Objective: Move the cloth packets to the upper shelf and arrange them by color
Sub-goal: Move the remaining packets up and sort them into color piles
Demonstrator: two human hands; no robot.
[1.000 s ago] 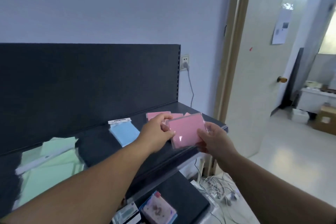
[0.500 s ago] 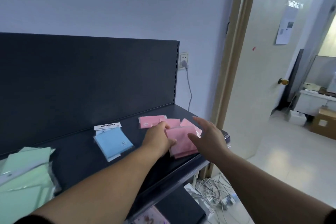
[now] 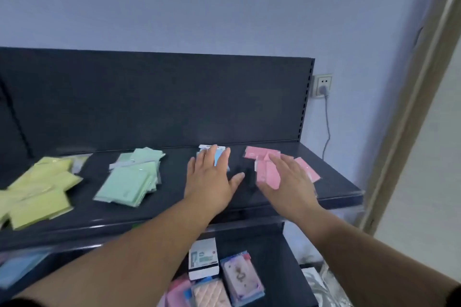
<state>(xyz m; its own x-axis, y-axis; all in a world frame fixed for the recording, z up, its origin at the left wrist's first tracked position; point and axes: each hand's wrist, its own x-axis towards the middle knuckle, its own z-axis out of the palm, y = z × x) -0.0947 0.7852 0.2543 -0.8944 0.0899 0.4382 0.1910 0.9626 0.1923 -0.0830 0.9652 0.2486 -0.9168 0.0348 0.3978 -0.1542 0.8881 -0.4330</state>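
Left hand (image 3: pixel 212 183): flat, fingers straight and spread, holding nothing; fingertips lie over the blue packet (image 3: pixel 219 158)
Right hand (image 3: pixel 290 182): flat, fingers straight, holding nothing; over the pink packets (image 3: pixel 265 173), contact lost in blur
Blue packet: single, near the back of the upper shelf (image 3: pixel 334 188), between the green and pink groups
Pink packets: loose overlapping heap at the shelf's right end
Green packets (image 3: pixel 124 184): stack left of the left hand, apart from it
Yellow packets (image 3: pixel 37 194): heap at far left
Lower shelf (image 3: pixel 249 239): assorted packets (image 3: pixel 239 274) below the forearms
Wall socket (image 3: pixel 323 85): plug in, right of the back panel (image 3: pixel 149 97)
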